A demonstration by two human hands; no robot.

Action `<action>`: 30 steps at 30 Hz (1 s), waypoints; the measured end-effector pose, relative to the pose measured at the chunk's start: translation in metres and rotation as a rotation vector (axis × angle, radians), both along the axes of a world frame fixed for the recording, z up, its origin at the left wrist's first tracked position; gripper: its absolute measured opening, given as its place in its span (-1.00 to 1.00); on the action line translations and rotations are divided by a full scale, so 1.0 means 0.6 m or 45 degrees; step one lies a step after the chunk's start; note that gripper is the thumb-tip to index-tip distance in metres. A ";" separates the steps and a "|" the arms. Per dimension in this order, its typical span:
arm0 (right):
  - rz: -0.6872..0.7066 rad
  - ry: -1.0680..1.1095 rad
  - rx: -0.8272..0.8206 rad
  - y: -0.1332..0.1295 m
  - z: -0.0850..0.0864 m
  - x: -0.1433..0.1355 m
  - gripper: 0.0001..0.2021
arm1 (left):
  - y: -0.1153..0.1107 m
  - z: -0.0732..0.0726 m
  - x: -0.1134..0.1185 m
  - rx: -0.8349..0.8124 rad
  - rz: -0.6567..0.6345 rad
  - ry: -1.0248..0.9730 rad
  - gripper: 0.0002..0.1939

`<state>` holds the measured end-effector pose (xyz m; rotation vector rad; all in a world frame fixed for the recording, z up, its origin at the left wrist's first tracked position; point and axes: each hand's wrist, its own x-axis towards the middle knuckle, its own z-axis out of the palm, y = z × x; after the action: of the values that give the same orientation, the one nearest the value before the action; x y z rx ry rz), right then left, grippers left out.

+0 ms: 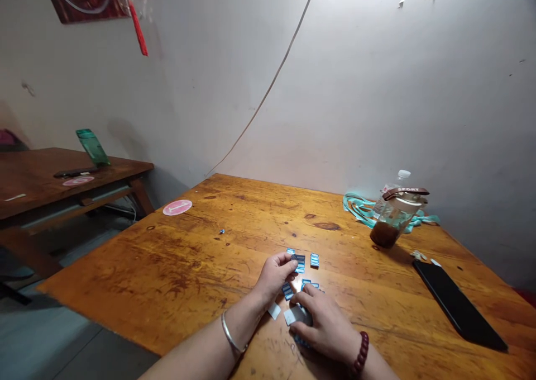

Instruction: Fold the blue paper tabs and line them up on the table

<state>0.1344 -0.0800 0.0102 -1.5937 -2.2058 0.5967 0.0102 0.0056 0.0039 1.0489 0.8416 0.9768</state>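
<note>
My left hand (274, 276) pinches a small dark piece with blue-and-white stripes (298, 262) between thumb and fingers, a little above the wooden table. Lower and to the right, my right hand (324, 318) curls its thumb and fingers around a small white card (295, 316). Other blue-and-white striped pieces lie about my hands: one stands apart at the right (314, 260), another is below my left fingers (287, 291), and more are partly covered by my right hand. A second white slip (274, 311) rests beside my left wrist.
A black phone (458, 304) lies at the right. Behind it stand a cup of brown drink (389, 226), a clear bottle (402, 177) and a turquoise strap (355, 207). A pink round sticker (177, 207) marks the table's left edge. Another table (42, 162) is at far left.
</note>
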 end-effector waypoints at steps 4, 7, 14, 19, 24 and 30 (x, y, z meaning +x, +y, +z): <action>0.038 -0.014 -0.007 0.000 0.003 0.001 -0.79 | 0.000 0.001 0.000 -0.015 0.003 0.004 -0.75; 0.055 -0.014 0.044 0.000 0.003 -0.002 -0.86 | 0.001 -0.002 0.001 -0.013 -0.004 -0.003 -0.76; -0.129 0.412 0.166 0.007 0.004 -0.006 -0.75 | -0.001 0.000 0.000 -0.006 -0.015 0.000 -0.78; -0.496 1.107 -0.193 0.024 -0.003 0.014 -0.79 | -0.003 -0.008 0.000 0.006 -0.042 -0.006 -0.78; -0.600 1.366 -0.303 0.030 -0.007 0.023 -0.74 | -0.011 -0.011 0.006 0.004 -0.131 -0.008 -0.80; -0.596 1.322 -0.071 0.031 -0.012 0.019 -0.73 | -0.027 0.005 0.012 -0.061 -0.180 0.054 -0.76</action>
<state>0.1455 -0.0613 0.0033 -1.2885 -1.0327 1.0252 0.0174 -0.0109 0.0069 1.0762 0.8102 0.8147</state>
